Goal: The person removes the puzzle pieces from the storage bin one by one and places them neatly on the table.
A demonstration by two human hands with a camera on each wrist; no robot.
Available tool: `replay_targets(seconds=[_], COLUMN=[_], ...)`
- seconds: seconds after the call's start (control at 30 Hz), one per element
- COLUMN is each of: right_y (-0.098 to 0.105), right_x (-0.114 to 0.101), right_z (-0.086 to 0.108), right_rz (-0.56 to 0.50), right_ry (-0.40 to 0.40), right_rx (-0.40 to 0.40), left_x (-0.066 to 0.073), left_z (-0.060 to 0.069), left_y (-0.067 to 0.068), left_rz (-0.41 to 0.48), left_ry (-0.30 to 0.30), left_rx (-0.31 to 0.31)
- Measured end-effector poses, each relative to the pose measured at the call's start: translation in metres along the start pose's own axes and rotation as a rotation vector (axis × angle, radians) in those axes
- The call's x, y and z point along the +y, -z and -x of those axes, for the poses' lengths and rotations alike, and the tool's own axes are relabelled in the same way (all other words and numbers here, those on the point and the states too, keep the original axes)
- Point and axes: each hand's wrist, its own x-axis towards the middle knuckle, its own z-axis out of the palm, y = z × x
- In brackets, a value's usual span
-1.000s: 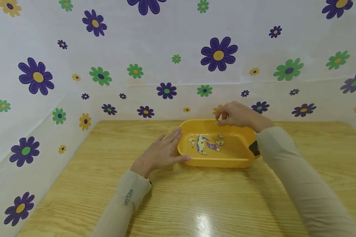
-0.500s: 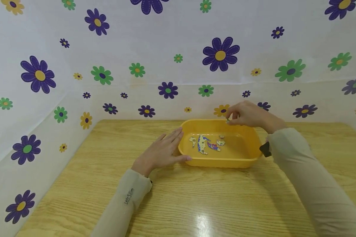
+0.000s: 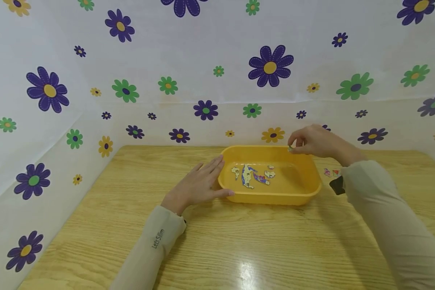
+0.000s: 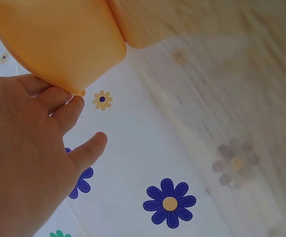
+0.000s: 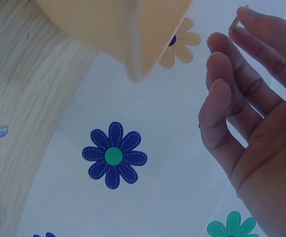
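A yellow plastic tub (image 3: 270,198) stands on the table, with several small flat cut-out pieces (image 3: 247,177) lying on its floor, mostly cream-backed. My left hand (image 3: 197,187) rests against the tub's left end, fingers extended along the rim and thumb over the front edge. In the left wrist view its fingertips touch the tub's rim (image 4: 59,88). Over the tub's back right corner, my right hand (image 3: 317,141) pinches a small thin piece (image 5: 238,20) between thumb and index finger. That piece shows nearly edge-on, so its picture is hidden.
Right of the tub, partly behind the right sleeve, colourful small cut-outs (image 3: 335,172) lie on the wood-grain table (image 3: 210,245). A white flower-printed sheet (image 3: 217,48) forms the wall behind and at the left. A dark wrist device (image 3: 337,185) hangs under the right sleeve.
My right hand has moved rightward along the tub's back edge, still pinching the small piece. Cut-outs right of the tub have come into sight. The left hand keeps its place.
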Motion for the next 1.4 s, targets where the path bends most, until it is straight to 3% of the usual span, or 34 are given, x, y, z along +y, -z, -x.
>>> replay_targets(seconds=[0.83, 1.4], right_y=[0.006, 0.003], right_x=[0.039, 0.071], right_z=[0.043, 0.065], right_rz=[0.041, 0.046], right_ry=[-0.067, -0.158], right_rx=[0.002, -0.042], left_x=[-0.002, -0.001], left_z=[-0.001, 0.000], left_y=[0.000, 0.001], left_rz=[0.048, 0.049], left_ry=[0.008, -0.002], left_rx=[-0.021, -0.010])
